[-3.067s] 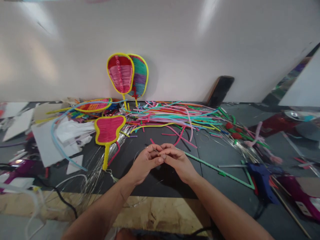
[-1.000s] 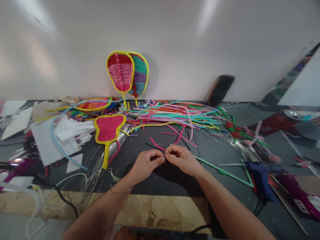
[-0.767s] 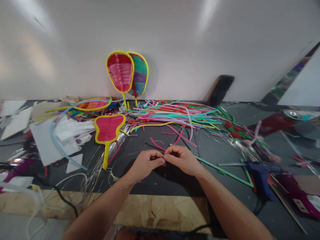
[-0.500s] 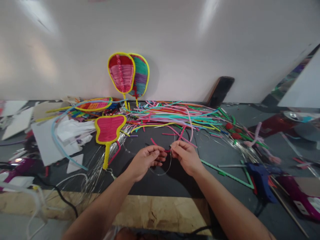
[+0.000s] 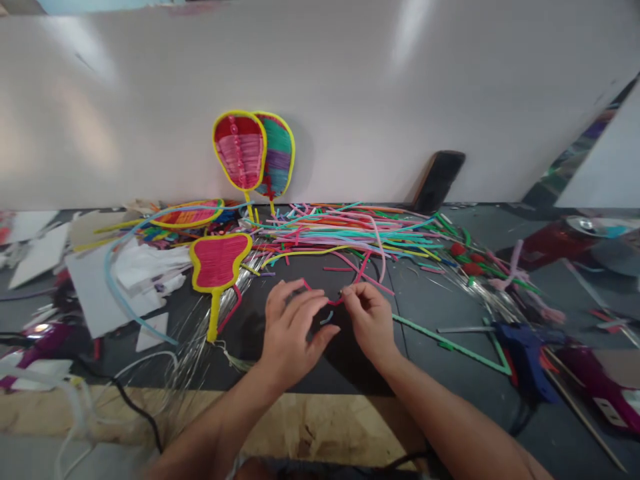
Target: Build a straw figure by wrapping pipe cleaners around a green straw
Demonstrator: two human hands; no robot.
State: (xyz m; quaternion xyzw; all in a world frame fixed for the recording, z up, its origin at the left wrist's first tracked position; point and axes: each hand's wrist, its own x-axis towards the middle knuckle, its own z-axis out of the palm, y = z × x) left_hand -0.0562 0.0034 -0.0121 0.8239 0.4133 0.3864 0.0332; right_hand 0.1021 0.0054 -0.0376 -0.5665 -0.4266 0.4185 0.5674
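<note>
Toward ten o'clock from the left hand (image 5: pixel 295 330) lies a butterfly-shaped hand fan (image 5: pixel 215 263), magenta within a yellow rim, its handle directed to six. Left hand: loosely open, fingers arched and spread, thumb apart; no object is seen in its grasp. Between the left hand and the right hand (image 5: pixel 371 321), near their fingertips: a magenta chenille stem (image 5: pixel 335 303), partly covered; whether either hand touches it cannot be told. Such a stem should prove light, soft-piled, easily bent and not slippery, probably best pinched near an end. Visible portions appear slender, matte and slightly bowed. On its six-o'clock side: a short light-blue scrap (image 5: pixel 327 318). Right hand: thumb and forefinger pinched together beside a tiny dark piece (image 5: pixel 340 291); any contents cannot be made out. Between three and four o'clock from it: an angled mint-green chenille stem (image 5: pixel 425 331), then a blue glue gun (image 5: pixel 525 359).
</note>
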